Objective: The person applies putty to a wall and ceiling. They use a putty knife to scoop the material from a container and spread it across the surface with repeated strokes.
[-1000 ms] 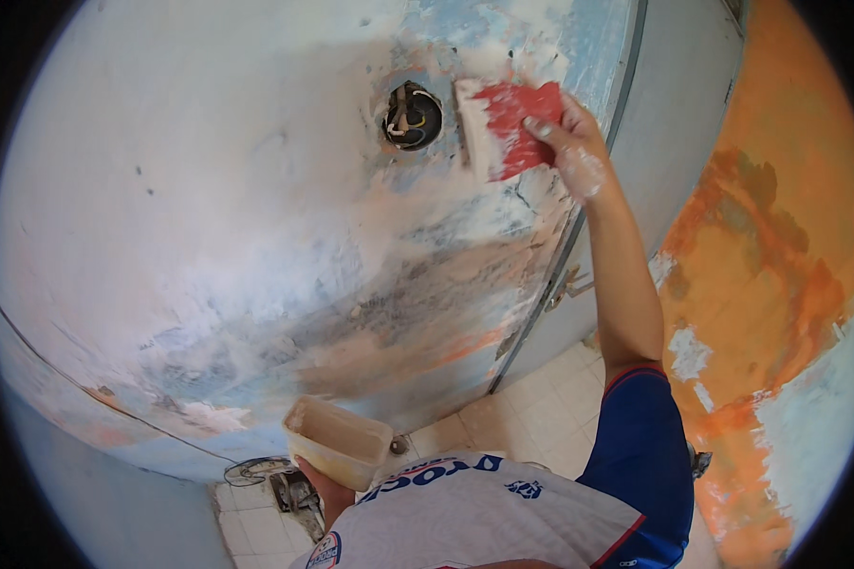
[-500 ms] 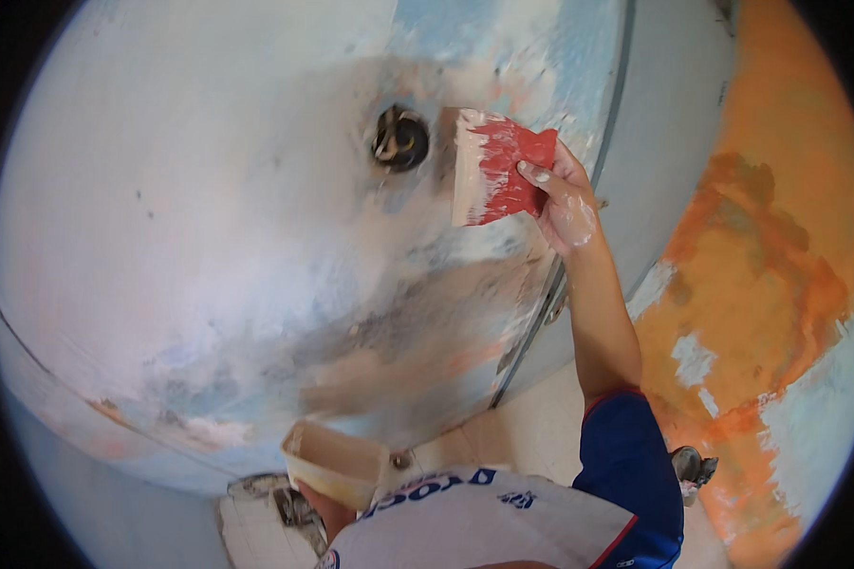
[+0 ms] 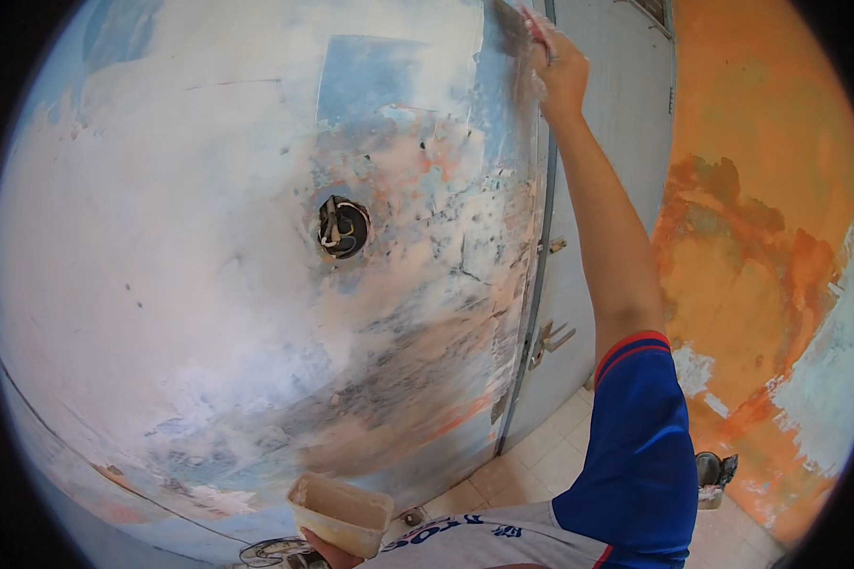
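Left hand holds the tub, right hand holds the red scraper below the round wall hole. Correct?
One slip: the red scraper isn't below the round wall hole. The head view shows it above and to the right, near the door frame. The rest stands: left hand holds the tub, right hand the scraper.

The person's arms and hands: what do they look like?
The right arm wears a short blue sleeve edged in red; below that it is bare. The right hand has no glove and is smeared with something pale. The left hand looks bare, but little shows.
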The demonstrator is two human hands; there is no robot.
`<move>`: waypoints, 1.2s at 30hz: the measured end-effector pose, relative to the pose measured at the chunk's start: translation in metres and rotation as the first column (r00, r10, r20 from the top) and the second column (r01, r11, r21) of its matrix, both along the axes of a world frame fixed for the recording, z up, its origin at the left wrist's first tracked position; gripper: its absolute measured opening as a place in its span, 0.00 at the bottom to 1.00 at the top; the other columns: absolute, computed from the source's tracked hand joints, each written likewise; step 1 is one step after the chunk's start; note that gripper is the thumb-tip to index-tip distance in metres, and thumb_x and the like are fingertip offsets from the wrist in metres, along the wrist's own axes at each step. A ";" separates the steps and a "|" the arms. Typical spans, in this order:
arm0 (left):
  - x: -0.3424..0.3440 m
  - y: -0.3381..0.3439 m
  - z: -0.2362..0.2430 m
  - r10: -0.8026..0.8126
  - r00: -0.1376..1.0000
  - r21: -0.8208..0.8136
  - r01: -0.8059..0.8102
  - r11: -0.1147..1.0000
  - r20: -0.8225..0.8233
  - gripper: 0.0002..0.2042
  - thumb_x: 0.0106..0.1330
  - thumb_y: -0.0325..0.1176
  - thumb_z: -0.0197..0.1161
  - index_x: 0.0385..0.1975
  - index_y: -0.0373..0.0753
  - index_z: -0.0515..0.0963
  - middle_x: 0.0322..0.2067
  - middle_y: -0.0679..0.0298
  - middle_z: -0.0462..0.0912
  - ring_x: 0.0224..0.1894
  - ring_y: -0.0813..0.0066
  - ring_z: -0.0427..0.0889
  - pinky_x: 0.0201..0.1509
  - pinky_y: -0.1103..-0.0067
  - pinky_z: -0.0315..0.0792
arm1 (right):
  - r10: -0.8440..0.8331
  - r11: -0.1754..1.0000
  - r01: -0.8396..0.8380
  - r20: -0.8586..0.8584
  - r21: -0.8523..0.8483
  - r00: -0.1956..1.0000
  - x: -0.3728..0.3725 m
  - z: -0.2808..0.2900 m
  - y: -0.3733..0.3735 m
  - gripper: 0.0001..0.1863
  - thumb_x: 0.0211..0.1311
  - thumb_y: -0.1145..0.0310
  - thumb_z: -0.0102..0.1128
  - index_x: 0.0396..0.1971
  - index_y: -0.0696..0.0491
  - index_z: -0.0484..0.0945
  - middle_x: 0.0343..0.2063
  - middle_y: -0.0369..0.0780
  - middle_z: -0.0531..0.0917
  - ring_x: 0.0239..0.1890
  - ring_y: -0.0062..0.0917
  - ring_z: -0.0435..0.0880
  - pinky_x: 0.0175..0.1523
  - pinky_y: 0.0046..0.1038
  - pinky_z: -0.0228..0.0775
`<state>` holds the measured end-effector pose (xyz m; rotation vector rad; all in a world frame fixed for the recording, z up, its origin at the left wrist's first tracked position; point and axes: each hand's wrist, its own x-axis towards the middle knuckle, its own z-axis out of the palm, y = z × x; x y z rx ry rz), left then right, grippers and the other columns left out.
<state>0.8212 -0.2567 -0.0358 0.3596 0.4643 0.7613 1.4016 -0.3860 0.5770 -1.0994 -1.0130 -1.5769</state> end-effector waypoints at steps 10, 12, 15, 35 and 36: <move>-0.002 -0.008 -0.008 -0.007 0.999 0.004 0.007 1.000 -0.053 0.46 0.62 0.80 0.38 0.73 0.54 0.57 0.71 0.64 0.63 0.70 0.56 0.64 0.73 0.59 0.60 | -0.192 0.909 0.202 0.063 -0.366 0.979 -0.026 -0.196 0.028 0.28 0.57 0.80 0.59 0.59 0.48 0.79 0.56 0.45 0.82 0.61 0.36 0.80 0.68 0.38 0.68; 0.000 -0.011 -0.009 -0.026 0.998 -0.018 0.024 1.000 -0.064 0.46 0.62 0.80 0.38 0.73 0.54 0.57 0.71 0.64 0.63 0.70 0.56 0.64 0.73 0.59 0.60 | -0.132 0.926 0.137 0.038 -0.353 0.991 -0.037 -0.200 0.011 0.29 0.57 0.81 0.57 0.60 0.48 0.78 0.56 0.46 0.82 0.60 0.38 0.81 0.65 0.35 0.71; 0.009 -0.012 0.002 -0.079 0.994 -0.042 0.076 0.996 -0.075 0.46 0.61 0.80 0.38 0.73 0.54 0.57 0.71 0.64 0.63 0.70 0.56 0.64 0.72 0.59 0.61 | 0.016 0.980 -0.066 -0.263 -0.185 0.965 -0.041 -0.157 -0.023 0.23 0.65 0.79 0.52 0.58 0.49 0.80 0.52 0.48 0.84 0.52 0.39 0.86 0.57 0.29 0.76; -0.002 -0.025 -0.011 -0.072 0.996 0.302 0.085 0.950 -0.056 0.47 0.62 0.80 0.37 0.75 0.53 0.54 0.73 0.62 0.59 0.73 0.54 0.59 0.75 0.59 0.57 | -0.195 0.979 0.196 0.026 -0.046 0.980 -0.048 -0.116 -0.014 0.24 0.60 0.78 0.55 0.58 0.52 0.78 0.46 0.47 0.86 0.39 0.41 0.87 0.45 0.38 0.78; -0.005 -0.022 -0.014 -0.083 0.996 0.280 0.091 0.956 -0.039 0.47 0.62 0.79 0.36 0.75 0.52 0.54 0.73 0.62 0.60 0.73 0.54 0.60 0.75 0.58 0.58 | -0.193 0.981 0.195 0.063 -0.018 0.979 -0.046 -0.073 -0.008 0.22 0.61 0.76 0.56 0.56 0.52 0.79 0.44 0.48 0.86 0.37 0.43 0.86 0.43 0.38 0.78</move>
